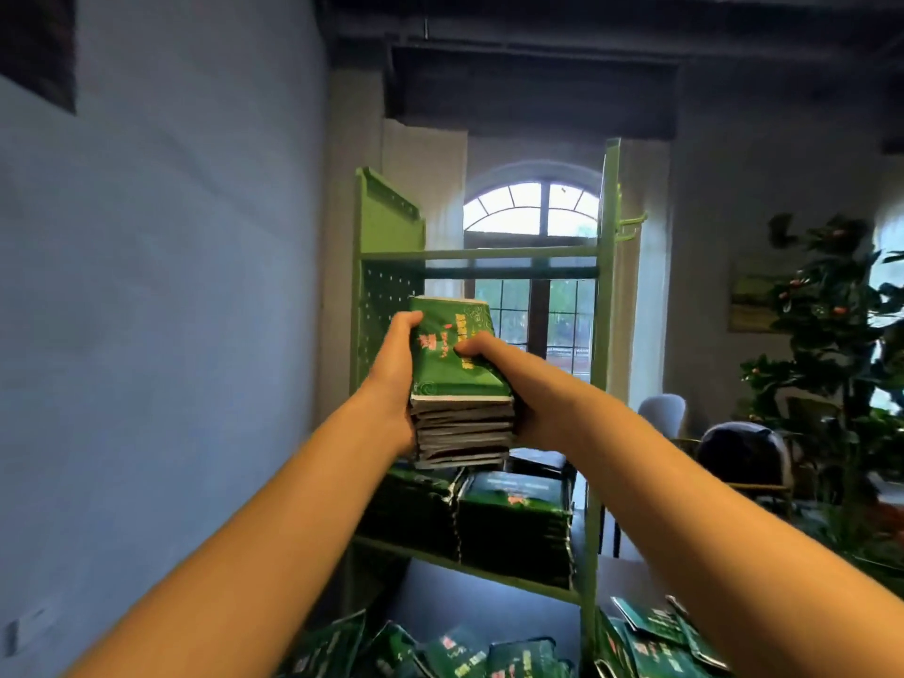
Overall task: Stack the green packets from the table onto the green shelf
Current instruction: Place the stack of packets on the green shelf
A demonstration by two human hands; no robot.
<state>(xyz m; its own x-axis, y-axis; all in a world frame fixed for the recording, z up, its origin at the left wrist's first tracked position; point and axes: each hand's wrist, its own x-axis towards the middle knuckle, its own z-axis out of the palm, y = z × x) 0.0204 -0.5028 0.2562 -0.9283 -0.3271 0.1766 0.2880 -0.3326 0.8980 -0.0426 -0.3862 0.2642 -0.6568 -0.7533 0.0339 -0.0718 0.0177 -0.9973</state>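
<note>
Both my hands hold a thick stack of green packets raised in front of the green shelf. My left hand grips the stack's left side, thumb on the top packet. My right hand grips its right side, fingers curled over the top. The stack hovers just above two piles of green packets lying on the shelf's middle board. More loose green packets lie on the table at the bottom of the view.
A pale wall runs close along the left. The shelf's upper board is above the held stack. Behind the shelf is an arched window. Chairs and a leafy plant stand at the right.
</note>
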